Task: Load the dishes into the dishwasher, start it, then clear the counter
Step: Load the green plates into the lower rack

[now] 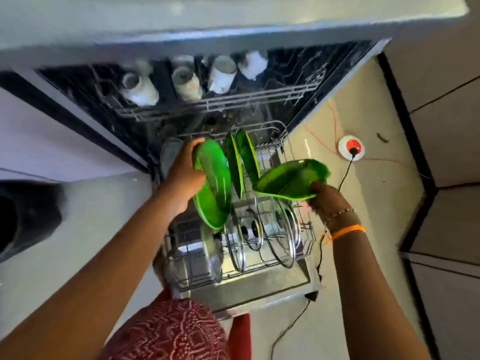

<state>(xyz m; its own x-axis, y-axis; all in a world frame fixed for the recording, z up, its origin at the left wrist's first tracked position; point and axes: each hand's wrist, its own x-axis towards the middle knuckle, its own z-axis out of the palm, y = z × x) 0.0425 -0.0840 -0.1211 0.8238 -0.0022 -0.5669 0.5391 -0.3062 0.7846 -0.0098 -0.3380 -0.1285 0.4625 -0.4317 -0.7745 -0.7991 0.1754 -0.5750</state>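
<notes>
The dishwasher stands open with its lower rack [309, 237] pulled out over the door. My left hand [185, 172] grips the rim of a green plate [214, 183], held on edge above the rack's left side. In my right hand [326, 197] is a second green plate [291, 179], tilted nearly flat over the rack's right side. Two more green plates [240, 157] stand upright in the rack between them. Several glass pot lids [284, 229] stand in the rack's front rows. White cups [222, 74] lie in the upper rack [207, 105].
The counter edge [233, 24] runs above the dishwasher. A white and red socket [352, 148] lies on the floor to the right, with a black cable [345, 175] and thin red wire leading from it. A dark round object [28, 216] sits at the left.
</notes>
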